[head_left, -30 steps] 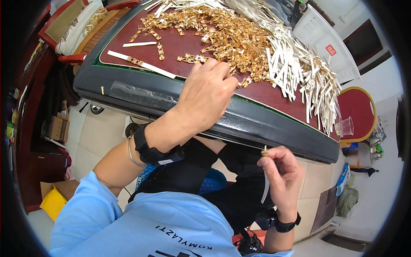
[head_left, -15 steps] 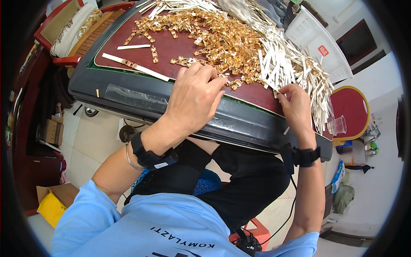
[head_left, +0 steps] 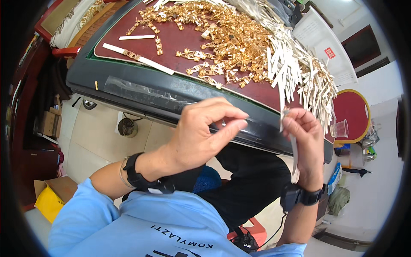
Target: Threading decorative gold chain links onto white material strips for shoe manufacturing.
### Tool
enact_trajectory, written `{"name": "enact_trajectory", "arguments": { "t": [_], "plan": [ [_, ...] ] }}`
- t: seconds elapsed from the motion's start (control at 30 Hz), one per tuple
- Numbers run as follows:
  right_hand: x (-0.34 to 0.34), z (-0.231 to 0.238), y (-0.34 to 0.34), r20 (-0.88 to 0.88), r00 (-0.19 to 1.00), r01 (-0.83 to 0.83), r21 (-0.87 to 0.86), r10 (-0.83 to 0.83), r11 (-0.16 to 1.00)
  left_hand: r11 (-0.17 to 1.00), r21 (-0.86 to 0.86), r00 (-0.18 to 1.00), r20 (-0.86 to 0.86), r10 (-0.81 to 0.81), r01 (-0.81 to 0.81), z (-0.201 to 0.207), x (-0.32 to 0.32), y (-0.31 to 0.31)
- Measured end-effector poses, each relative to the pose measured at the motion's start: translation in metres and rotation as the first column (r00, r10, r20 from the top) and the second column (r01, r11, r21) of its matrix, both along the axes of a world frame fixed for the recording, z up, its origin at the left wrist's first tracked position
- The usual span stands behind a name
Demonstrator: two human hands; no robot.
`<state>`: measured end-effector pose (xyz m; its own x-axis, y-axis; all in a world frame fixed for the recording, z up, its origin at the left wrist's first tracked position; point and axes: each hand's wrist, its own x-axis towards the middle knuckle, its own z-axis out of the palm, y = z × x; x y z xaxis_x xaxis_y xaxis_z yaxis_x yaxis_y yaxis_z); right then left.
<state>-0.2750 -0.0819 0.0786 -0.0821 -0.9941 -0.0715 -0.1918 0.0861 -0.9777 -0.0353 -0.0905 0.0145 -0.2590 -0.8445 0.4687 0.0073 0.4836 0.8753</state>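
Note:
My right hand is closed, its thumb and fingertips pinching a thin white strip just off the table's near edge. One end of that strip hangs down past the palm. My left hand hovers in front of the edge, thumb and forefinger drawn together in a pinch; whatever may be between them is too small to make out. Beyond the hands lies a heap of gold metal clasps, several of them loose at its near side. On the left, a white strip with a gold clasp around it rests along the table's edge.
A large pile of white strips covers the right of the dark red table, beside a white plastic basket. A clear cup sits at the right corner. A short white strip lies at left.
Both hands have pulled back from the table toward me. My left hand has left the clasp heap; my right hand has lifted a white strip away from the pile.

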Motion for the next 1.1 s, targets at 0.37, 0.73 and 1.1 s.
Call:
{"name": "enact_trajectory", "arguments": {
  "t": [0.37,0.73,1.1],
  "plan": [
    [0.043,-0.04,0.06,0.359,0.928,-0.182,0.207,0.098,0.961,0.581,0.555,0.77,-0.6,-0.216,0.595,-0.03,0.004,0.029],
    [0.055,-0.049,0.081,0.362,0.932,-0.072,0.143,0.015,0.987,0.582,0.624,0.805,-0.586,-0.093,0.521,-0.038,0.011,0.044],
    [0.048,-0.066,0.086,0.598,0.801,-0.214,0.262,0.015,0.941,0.571,0.525,0.697,-0.707,-0.121,0.631,-0.045,0.011,0.059]
  ]
}}
